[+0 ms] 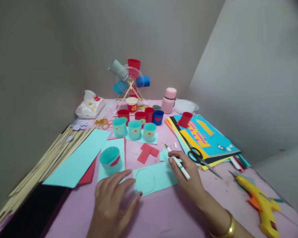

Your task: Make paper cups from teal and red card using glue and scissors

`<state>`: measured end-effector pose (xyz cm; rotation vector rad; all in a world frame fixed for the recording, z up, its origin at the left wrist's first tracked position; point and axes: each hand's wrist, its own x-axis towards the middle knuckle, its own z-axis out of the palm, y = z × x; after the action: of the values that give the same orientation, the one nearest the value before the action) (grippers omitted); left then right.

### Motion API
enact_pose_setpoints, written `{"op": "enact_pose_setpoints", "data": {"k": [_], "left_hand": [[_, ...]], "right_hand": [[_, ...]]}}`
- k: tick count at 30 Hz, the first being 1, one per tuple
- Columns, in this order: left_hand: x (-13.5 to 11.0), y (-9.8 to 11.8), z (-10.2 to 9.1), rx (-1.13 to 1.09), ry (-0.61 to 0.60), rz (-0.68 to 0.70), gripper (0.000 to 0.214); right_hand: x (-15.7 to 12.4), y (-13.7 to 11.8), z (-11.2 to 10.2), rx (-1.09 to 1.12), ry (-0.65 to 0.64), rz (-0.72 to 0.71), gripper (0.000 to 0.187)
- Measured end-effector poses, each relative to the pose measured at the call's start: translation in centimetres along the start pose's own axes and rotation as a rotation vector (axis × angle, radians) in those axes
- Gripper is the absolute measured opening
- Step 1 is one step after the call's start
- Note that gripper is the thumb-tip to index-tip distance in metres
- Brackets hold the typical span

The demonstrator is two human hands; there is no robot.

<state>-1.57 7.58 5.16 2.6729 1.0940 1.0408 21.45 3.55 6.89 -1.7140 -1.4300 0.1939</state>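
Note:
My right hand (pixel 185 167) grips a white marker (pixel 179 167), its green tip uncapped and pointing up and away. Under and beside that hand lies a light-blue paper strip (pixel 164 175) with a circle drawn on its left part. At the strip's left end is my left hand (pixel 116 195), fingers apart and holding nothing, the thumb near the circle's lower edge. Just beyond my left fingers stands a light-blue paper cup (pixel 110 160) with a red shape on its side. The small white marker cap (pixel 175 145) rests on the table past the marker tip.
Several decorated cups (pixel 134 129) stand mid-table, before a stick-framed wheel (pixel 130 81). Red paper pieces (pixel 147 152) lie nearby. At right are scissors (pixel 201 158), stacked coloured sheets (pixel 213 138) and a yellow glue gun (pixel 260 201). Wooden sticks (pixel 37 168) line the left edge.

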Motion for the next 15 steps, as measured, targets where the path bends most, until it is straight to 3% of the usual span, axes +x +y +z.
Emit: {"op": "enact_pose_setpoints", "data": {"k": [4,7,9,15], "left_hand": [[0.5,-0.4,-0.3,0.058,0.230,-0.099,0.038],[1.2,-0.9,-0.7,0.136,0.251,-0.185,0.041],[1.5,-1.4,-0.8,0.182,0.262,-0.155,0.039],[1.9,-3.6,-1.1,0.205,0.193,-0.193,0.034]], "right_hand": [[0.6,4.0,-4.4,-0.276,0.017,-0.029,0.023],[1.5,8.0,-7.5,-0.464,0.009,-0.014,0.023],[2.1,10.4,-8.8,-0.548,-0.015,-0.014,0.022],[2.6,14.5,-9.7,-0.636,-0.054,-0.068,0.024]]}}
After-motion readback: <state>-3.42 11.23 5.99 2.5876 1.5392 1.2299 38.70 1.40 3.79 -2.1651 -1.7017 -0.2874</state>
